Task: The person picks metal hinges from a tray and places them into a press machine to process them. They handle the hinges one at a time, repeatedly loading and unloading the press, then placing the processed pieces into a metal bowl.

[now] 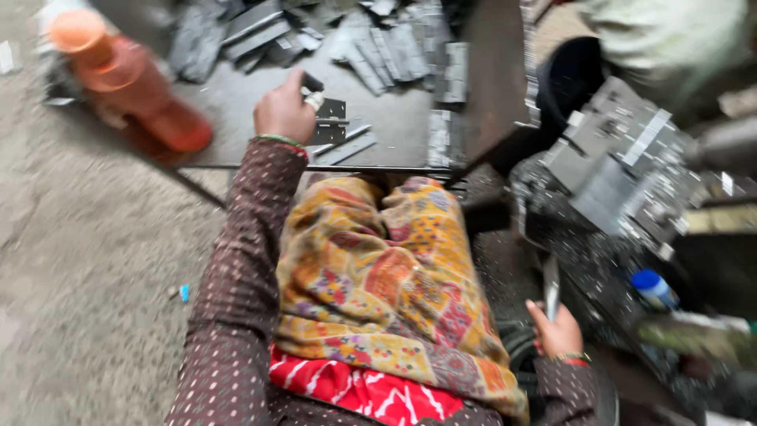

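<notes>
Landmark: dark metal desk (pixel 236 118), upper centre of the head view; picture blurred.

Left hand (pixel 285 113): over the desk's near edge, fingers curled shut, pinching a small dark piece (pixel 312 82) at the fingertips; a ring shows on one finger. A green bangle sits at the wrist, above a brown dotted sleeve (pixel 236 276).

Metal hinge (pixel 331 120): flat on the desk, just beside the left hand on its right, leaves spread open. Two flat grey strips (pixel 344 145) lie just nearer the desk's front edge.

Heap of grey metal plates (pixel 371 43): along the desk's far side, with more stacked at its right edge.

Orange bottle (pixel 126 83): at the desk's left corner, lying tilted.

Right hand (pixel 557 331): well apart from the desk, low and to its right, fingers closed around a narrow metal strip (pixel 551 288) held upright.

Grey metal machine (pixel 623 170): right of the desk, strewn with bright shavings; a blue-capped container (pixel 653 288) sits below it.

Patterned yellow-orange cloth (pixel 378 292): over the lap, directly below the desk's front edge, red fabric beneath it.
</notes>
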